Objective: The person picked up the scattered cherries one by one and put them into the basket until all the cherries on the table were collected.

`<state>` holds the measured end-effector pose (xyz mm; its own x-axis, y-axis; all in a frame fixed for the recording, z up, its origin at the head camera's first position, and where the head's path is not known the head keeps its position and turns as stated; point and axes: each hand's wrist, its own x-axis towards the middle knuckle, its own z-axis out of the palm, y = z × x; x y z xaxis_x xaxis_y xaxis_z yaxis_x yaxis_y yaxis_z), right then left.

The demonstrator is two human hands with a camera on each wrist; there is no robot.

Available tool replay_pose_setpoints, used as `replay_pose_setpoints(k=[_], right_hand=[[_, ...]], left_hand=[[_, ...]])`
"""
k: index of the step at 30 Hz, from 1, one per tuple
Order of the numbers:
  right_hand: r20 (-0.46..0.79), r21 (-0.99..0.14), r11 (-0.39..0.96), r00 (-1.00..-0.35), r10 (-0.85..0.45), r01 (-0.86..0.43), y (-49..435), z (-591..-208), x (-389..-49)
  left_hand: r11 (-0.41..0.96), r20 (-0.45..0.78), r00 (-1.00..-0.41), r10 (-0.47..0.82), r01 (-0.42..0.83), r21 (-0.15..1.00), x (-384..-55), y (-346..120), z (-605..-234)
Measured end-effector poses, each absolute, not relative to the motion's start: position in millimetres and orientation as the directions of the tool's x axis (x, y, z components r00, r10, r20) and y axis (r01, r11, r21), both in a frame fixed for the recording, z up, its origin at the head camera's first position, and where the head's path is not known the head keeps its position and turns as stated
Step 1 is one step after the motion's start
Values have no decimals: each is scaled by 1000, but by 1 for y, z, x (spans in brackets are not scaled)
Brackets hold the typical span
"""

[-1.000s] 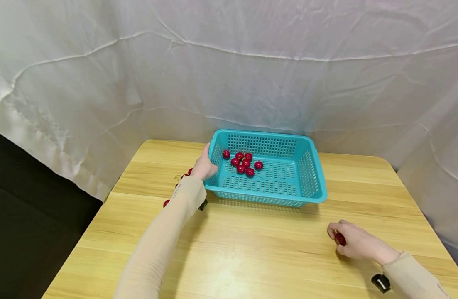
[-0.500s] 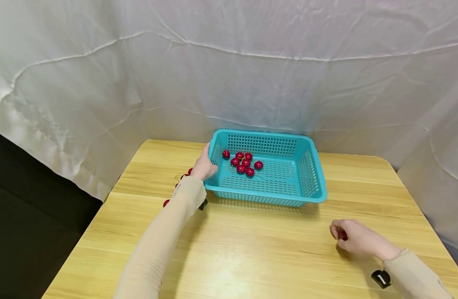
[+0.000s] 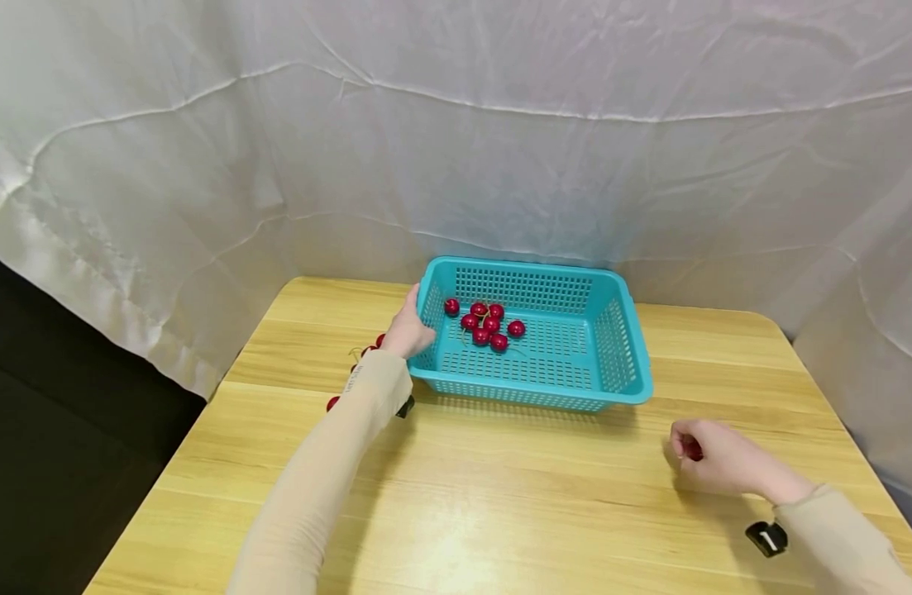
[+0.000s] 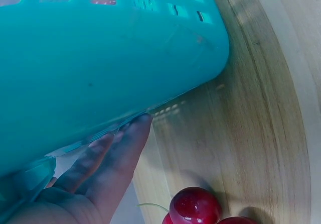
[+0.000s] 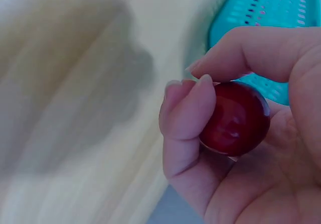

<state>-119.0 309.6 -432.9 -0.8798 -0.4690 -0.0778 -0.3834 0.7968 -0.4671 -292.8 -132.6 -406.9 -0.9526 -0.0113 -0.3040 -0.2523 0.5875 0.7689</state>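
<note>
A turquoise plastic basket (image 3: 530,392) stands at the back of the table, with several red cherries (image 3: 481,336) lying in its left part. At its left end my left hand (image 3: 407,330) holds the side, thumb over the rim and fingers (image 4: 118,158) along the outer wall. Out to the front right, my right hand (image 3: 727,457) grips a cherry (image 5: 234,118) between curled fingers and palm, seen closely in the right wrist view. In the head view that cherry is mostly hidden by the hand.
More cherries (image 4: 195,205) lie on the wooden table (image 3: 515,487) left of the basket, partly covered by my left forearm. A pale cloth curtain (image 3: 463,165) hangs behind the table. Dark space lies past the left edge.
My right hand has risen a little and shifted right, its fingers now covering more of the cherry. The left hand and the basket keep their places.
</note>
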Motion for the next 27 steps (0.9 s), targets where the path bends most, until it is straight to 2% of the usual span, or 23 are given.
replay_pose_setpoints(k=[7, 14, 20, 27], right_hand=[[5, -410, 816, -896, -444, -407, 313, -422, -125], [63, -410, 814, -903, -425, -412, 312, -404, -134], [164, -378, 803, -887, -432, -461, 307, -386, -145], [183, -404, 789, -886, -427, -463, 288, -356, -158]], left_hand=[[598, -301, -954, -15, -249, 762, -294, -132, -407], [594, -301, -953, -12, -249, 764, -293, -133, -407], [584, -300, -954, -11, -250, 772, -294, -133, -408], [590, -306, -952, -12, -254, 767, -294, -133, -408]])
